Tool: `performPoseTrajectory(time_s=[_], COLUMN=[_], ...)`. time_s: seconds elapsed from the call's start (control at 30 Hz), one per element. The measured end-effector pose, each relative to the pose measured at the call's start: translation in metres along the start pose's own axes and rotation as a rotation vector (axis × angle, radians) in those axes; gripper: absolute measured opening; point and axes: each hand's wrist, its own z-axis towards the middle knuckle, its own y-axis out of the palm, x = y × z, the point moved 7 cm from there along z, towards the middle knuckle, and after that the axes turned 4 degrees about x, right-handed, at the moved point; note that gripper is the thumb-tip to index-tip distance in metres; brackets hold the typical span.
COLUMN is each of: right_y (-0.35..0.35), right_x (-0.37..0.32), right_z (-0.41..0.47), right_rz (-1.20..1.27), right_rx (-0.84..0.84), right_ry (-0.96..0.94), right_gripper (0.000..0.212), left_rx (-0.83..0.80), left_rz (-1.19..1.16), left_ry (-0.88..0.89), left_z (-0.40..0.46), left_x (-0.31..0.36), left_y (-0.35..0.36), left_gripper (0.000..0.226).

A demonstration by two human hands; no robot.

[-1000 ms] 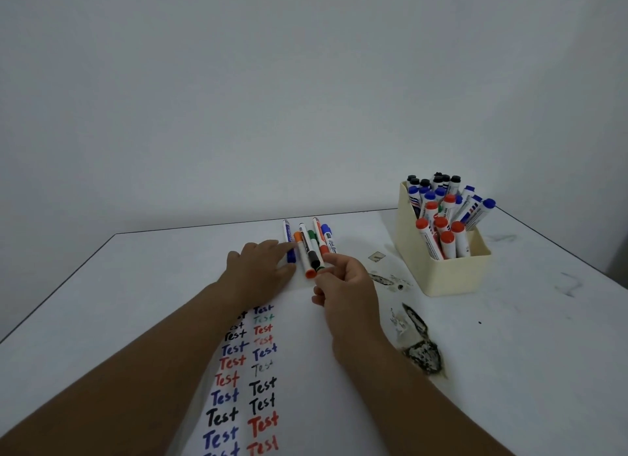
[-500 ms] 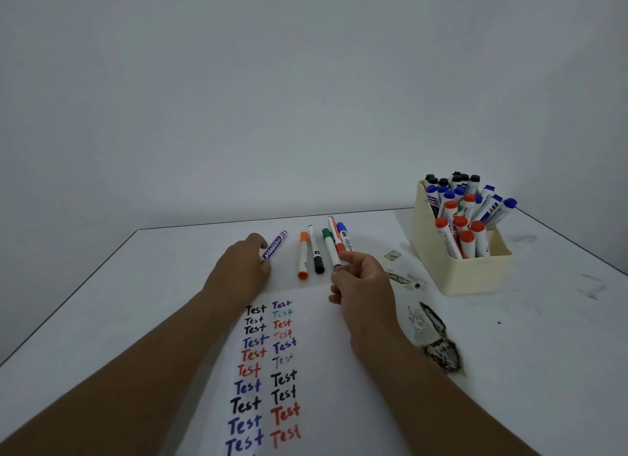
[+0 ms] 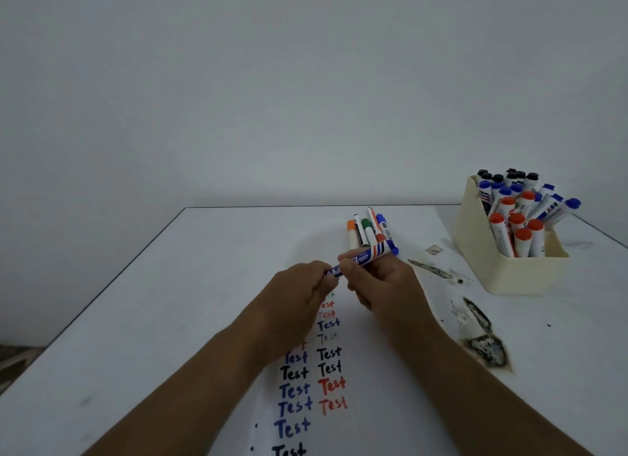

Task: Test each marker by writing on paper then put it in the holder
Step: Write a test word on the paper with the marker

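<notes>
Both grips clamp one blue-capped whiteboard marker, our left hand curled round its tail end and our right hand pinching the barrel, the marker slanting above the far end of the paper.

We see its smooth white plastic barrel with a blue printed label and a rounded blue cap pointing right. Beyond it we count five slim loose markers lying side by side on the matte white surface, capped orange, black, green, red and blue. Our white sheet of paper carries two columns of handwritten "Test" in black, blue and red. At right, the cream rectangular plastic holder stands crammed with upright black-, blue- and red-capped markers, too many to count. Dark scuffed patches mar the surface beside it.
</notes>
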Motion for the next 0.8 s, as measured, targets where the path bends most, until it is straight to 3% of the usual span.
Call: performPoseTrajectory(time_s=[0.2,0.37,0.5,0.63,0.8], right_y=[0.003,0.006,0.002,-0.014,0.005], right_x=[-0.010,-0.018,-0.022,-0.026,-0.048], right_z=[-0.006,-0.010,-0.012,-0.011,-0.025], right_rz=[0.069,0.067,0.149,0.239,0.231], right_rx=[-0.009,-0.031,0.044,0.183,-0.037], right_ry=[-0.027,-0.048,-0.018,0.096,0.217], right_gripper=[0.019,0.016,0.021,0.020,0.017], left_rx=[0.082,0.054,0.084,0.043,-0.010], left_rz=[0.214,0.042,-0.119,0.172,0.294], left_ry=[0.103,0.051,0.068,0.000,-0.022], left_z=[-0.007,-0.011,-0.018,-0.007,0.002], left_x=[-0.001,-0.015,-0.028,-0.055,-0.063], left_y=[-0.008,-0.012,-0.019,-0.014,-0.003], left_gripper=[0.028,0.025,0.055,0.062,0.054])
